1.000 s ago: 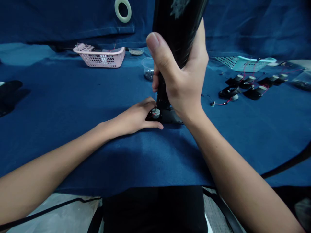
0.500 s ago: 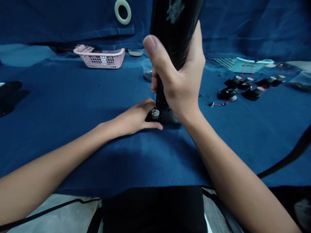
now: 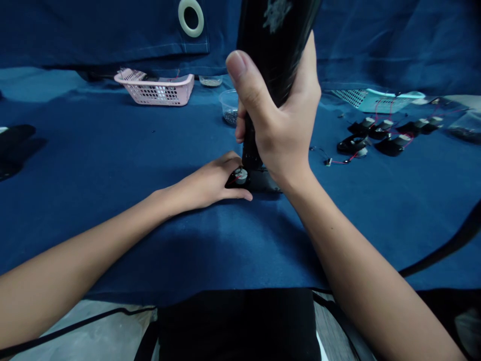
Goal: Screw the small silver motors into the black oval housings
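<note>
My right hand (image 3: 283,108) is wrapped around a thick black electric screwdriver (image 3: 276,55), its top beyond the upper edge of the view. The tool stands nearly upright, its lower end over a black plastic part (image 3: 265,180) on the blue cloth. At the left end of that part sits a small silver motor (image 3: 241,175) with a red wire. Fingers and thumb of my left hand (image 3: 212,183) grip this end from both sides, holding it down on the table. Where the tool's tip meets the part is hidden.
A pink basket (image 3: 161,95) and clear tubs, one with small dark screws (image 3: 230,117), stand at the back. To the right lie several black parts with motors (image 3: 391,145) and red wires, before a turquoise basket (image 3: 379,104). A dark object (image 3: 17,145) lies far left.
The screwdriver and my right hand have shifted very slightly to the right. My left hand keeps its grip on the black part, which stays in place.
</note>
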Demonstrator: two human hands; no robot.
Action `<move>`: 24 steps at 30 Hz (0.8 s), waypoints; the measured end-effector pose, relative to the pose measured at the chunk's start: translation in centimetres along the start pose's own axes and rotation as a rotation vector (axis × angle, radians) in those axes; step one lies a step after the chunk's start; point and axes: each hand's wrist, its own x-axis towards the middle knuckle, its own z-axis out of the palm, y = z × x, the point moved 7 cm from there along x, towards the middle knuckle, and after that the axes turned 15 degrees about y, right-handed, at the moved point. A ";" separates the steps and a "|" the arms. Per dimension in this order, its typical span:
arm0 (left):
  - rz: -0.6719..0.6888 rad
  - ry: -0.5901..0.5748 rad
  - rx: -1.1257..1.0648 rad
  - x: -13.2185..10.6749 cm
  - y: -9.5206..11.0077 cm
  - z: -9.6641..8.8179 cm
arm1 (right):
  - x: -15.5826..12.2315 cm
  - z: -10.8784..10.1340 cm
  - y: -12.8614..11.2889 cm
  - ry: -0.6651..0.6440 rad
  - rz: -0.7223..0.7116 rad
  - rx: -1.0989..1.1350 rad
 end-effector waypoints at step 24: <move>-0.018 -0.009 -0.008 -0.1 -0.1 -0.1 | -0.2 0.0 -0.3 0.017 0.005 0.058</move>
